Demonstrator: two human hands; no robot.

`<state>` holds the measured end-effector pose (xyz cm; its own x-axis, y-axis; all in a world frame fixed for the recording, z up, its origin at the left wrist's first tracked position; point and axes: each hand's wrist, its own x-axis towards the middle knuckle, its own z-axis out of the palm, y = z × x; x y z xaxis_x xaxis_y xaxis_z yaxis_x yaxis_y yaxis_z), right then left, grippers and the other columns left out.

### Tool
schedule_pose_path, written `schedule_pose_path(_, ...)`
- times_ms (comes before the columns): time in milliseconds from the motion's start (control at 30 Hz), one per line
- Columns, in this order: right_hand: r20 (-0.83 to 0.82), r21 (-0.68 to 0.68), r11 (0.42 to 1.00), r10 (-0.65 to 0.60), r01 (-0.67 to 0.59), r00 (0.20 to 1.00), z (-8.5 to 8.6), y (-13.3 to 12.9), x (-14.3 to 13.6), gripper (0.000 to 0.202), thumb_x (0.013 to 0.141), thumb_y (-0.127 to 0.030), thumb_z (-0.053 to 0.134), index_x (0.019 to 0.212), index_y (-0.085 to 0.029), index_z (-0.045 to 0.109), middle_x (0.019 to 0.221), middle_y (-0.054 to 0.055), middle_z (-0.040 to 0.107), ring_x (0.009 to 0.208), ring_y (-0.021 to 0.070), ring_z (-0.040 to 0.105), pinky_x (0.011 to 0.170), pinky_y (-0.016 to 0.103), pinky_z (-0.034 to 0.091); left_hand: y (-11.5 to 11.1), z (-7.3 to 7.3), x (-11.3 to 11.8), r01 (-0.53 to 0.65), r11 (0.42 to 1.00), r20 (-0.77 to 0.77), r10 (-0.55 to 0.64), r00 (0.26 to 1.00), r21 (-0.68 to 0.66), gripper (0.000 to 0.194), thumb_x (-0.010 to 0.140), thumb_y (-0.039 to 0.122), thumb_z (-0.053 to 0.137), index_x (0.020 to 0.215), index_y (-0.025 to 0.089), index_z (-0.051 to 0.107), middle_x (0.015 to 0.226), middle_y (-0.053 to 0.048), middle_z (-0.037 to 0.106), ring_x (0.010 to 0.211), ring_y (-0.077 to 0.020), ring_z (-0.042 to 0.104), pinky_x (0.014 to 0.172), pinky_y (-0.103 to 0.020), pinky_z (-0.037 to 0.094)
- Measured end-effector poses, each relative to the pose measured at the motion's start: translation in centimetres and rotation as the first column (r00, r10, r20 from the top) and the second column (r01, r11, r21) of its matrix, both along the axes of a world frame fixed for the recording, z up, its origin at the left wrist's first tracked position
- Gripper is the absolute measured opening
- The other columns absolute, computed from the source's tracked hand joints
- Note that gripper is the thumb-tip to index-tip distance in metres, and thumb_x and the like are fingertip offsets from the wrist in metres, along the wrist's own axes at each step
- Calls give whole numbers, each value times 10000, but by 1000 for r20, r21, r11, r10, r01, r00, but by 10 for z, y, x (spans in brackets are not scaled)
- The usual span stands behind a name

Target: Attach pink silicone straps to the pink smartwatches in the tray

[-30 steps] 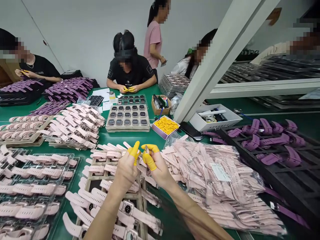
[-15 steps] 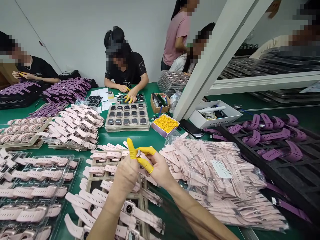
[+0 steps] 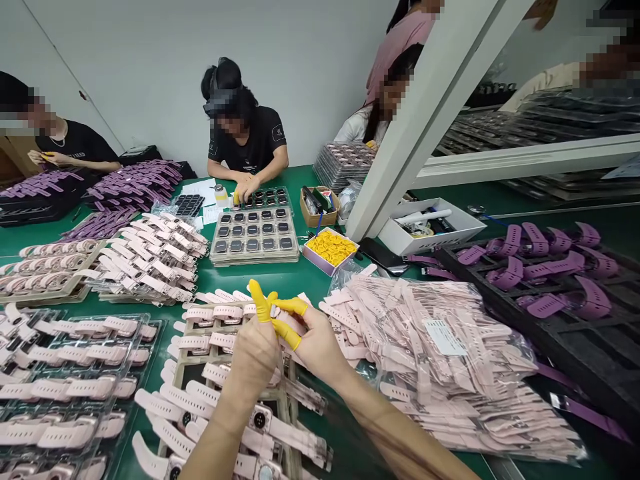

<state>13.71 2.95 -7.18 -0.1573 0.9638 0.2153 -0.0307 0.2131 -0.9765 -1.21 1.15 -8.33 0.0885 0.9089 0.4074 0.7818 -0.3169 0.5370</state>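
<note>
My left hand (image 3: 256,337), with yellow finger covers on thumb and finger, is closed on the metal end of a pink watch strap (image 3: 290,320). My right hand (image 3: 313,337) pinches the same strap between a covered thumb and finger, just to the right. Both hands meet above a beige tray (image 3: 187,363) that holds pink straps and watches. Part of the strap is hidden behind my fingers. A watch back (image 3: 260,420) shows below my wrists.
Bagged pink straps (image 3: 425,353) lie at the right, beside a black tray (image 3: 565,340) with purple straps. Yellow finger covers (image 3: 331,248) fill a box ahead. Stacked trays (image 3: 65,387) stand at the left. A person (image 3: 247,140) works across the table.
Both my hands stay close together, with the left thumb tilted further left. The person across has drawn both hands together over the tray. The standing person in pink has shifted right behind the post.
</note>
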Motion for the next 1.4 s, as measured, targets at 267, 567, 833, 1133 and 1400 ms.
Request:
schedule_pose_path(267,268,293,955,-122,40,956,-7,4,11,272,930,-284,694,1197,-266,738,1020,70,751,906,230,713,801,360,589,-9,31,8,512,841,829,-156,538,-174,727,910,377,687,1568,299,388,1527,-173,553,1277,-259,627,1084,-412,511)
schedule_pose_path(567,524,374,926,-165,-52,835,1,-1,12,266,941,-243,617,1190,-236,711,968,88,728,796,240,686,684,345,553,-1,31,12,377,919,953,-2,304,-119,606,853,316,759,1408,319,515,1666,-154,369,1351,-374,600,1023,-462,546)
schedule_pose_path(833,201,304,951,-118,53,972,-1,3,13,208,968,-312,633,1165,-251,654,952,39,693,803,199,649,756,336,554,0,29,-5,378,918,657,-211,724,-121,487,871,204,620,1356,248,614,1434,-138,638,1362,-319,583,1123,-487,483)
schedule_pose_path(1133,9,41,998,-43,43,999,6,7,10,242,925,-425,722,1077,-243,770,939,40,711,873,210,664,830,347,569,0,2,1,65,981,-75,-52,996,184,299,946,146,531,1167,166,732,900,-150,773,853,-274,751,749,-338,591)
schedule_pose_path(1400,35,46,993,-109,107,993,2,8,8,266,924,-457,720,1055,-234,785,947,54,720,884,215,668,842,359,567,0,-1,9,-31,975,-116,57,992,221,249,949,205,564,1079,147,768,741,-130,742,667,-242,708,618,-302,538)
